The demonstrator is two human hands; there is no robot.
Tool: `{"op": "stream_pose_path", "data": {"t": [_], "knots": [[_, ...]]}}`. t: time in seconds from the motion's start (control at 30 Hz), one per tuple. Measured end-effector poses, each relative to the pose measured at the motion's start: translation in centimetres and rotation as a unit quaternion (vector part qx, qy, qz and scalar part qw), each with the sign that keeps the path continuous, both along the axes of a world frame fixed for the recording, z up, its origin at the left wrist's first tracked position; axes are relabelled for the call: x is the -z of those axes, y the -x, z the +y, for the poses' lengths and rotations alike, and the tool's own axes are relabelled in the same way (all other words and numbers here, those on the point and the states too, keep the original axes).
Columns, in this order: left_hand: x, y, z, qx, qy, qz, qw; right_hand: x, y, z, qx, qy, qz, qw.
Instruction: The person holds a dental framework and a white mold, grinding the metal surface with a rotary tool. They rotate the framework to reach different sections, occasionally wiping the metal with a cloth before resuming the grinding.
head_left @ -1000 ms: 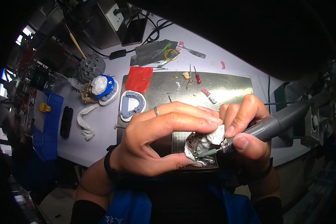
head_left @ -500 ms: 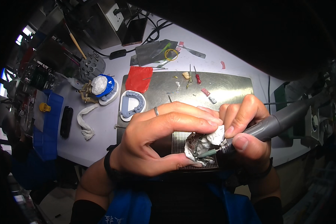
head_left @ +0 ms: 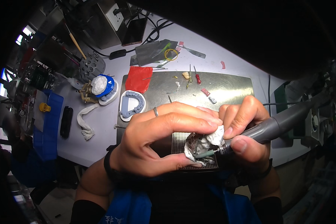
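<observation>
A pale tabletop [head_left: 71, 147] curves through a dim workroom, a lit metal plate [head_left: 227, 86] lying on it beyond the hands, toward twelve o'clock, as I look down remotely through the head camera. Between four and five o'clock from the middle of my view, a ragged white piece [head_left: 214, 136] with dark openwork in its hollow is held above a perforated metal grate [head_left: 177, 142]. The left hand [head_left: 145, 142] reaches in from nine o'clock, its fingers clamped on the piece, forefinger across the twelve o'clock edge and thumb under the seven o'clock edge. At three o'clock the right hand [head_left: 255, 153] has its fingers closed around a gray handpiece [head_left: 272, 128], whose long body slopes away toward two. The relation I mark is the line of the green bit [head_left: 205, 154]: its long axis points just below nine o'clock, into the hollow and toward the left thumb. The left hand is nearer the piece, gripping it directly; the right is nearer the bit. Whether the bit's tip touches the inner wall, I cannot tell for certain in the shadow. Toward ten o'clock from the piece sits a gray dental model [head_left: 140, 106].
</observation>
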State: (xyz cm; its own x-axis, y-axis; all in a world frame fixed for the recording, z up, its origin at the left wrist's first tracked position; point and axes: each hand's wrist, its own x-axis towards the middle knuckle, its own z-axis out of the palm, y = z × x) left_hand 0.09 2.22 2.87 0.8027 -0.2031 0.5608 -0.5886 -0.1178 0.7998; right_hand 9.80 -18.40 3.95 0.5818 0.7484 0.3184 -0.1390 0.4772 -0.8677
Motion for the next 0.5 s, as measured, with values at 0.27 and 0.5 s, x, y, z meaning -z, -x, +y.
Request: {"op": "stream_pose_path", "data": {"t": [0.27, 0.5], "knots": [[0.20, 0.05, -0.03, -0.001, 0.006, -0.001, 1.000, -0.09, 0.16, 0.03, 0.006, 0.002, 0.019, 1.000], [0.11, 0.11, -0.04, 0.003, 0.006, -0.001, 1.000, 0.04, 0.06, -0.10, -0.002, 0.000, 0.002, 1.000]]}}
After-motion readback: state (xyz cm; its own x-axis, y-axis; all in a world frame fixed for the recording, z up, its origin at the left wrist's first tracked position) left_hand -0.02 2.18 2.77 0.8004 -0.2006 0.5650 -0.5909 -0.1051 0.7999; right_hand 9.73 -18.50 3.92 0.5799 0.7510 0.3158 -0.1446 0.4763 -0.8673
